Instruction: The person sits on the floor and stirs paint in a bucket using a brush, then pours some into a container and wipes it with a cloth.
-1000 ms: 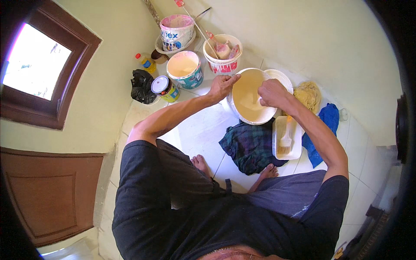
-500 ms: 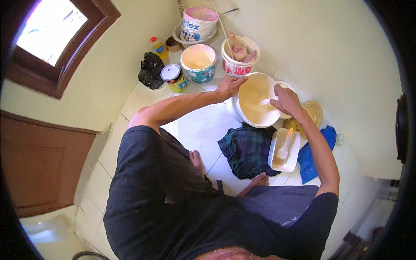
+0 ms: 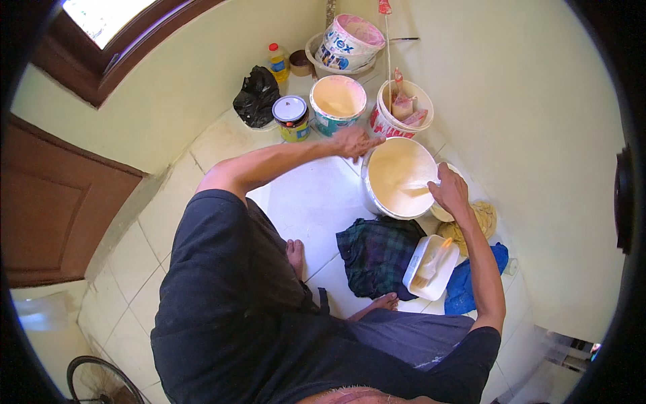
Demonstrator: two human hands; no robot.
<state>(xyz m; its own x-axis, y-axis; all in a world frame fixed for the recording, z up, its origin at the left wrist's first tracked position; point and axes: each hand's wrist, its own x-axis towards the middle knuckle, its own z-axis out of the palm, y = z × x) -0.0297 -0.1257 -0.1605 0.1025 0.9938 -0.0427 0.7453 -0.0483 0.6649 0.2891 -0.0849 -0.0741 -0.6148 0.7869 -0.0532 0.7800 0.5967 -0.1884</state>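
The white bucket (image 3: 371, 200) stands on the tiled floor (image 3: 303, 185) in front of the person, its mouth open and holding cream-coloured paint (image 3: 396, 167) with a smooth, streaked face. The right hand (image 3: 449, 190) is closed around the handle of a pale stirrer (image 3: 418, 190), whose lower end lies at the paint. The left hand (image 3: 355, 141) is at the far-left rim, index finger stretched along it and the other fingers partly bent; whether they grip the rim cannot be told. Just beyond stands a teal-and-white bucket (image 3: 332, 125) containing similar pale paint. Beside it, a red-and-white bucket (image 3: 383, 126) holds brushes (image 3: 404, 104) and a long rod (image 3: 388, 54). Behind these, a pail (image 3: 343, 60) with a pink-stained interior sits tilted in a white basin (image 3: 316, 57). To the left are a white-lidded jar (image 3: 291, 118), a red-capped bottle (image 3: 278, 66) of yellow liquid and a black plastic bag (image 3: 257, 97). Nearer the person, a white tray (image 3: 439, 286) holds a brush (image 3: 428, 266), between a dark plaid cloth (image 3: 377, 256) and a blue cloth (image 3: 464, 289); a yellow cloth (image 3: 483, 219) lies near the wall.
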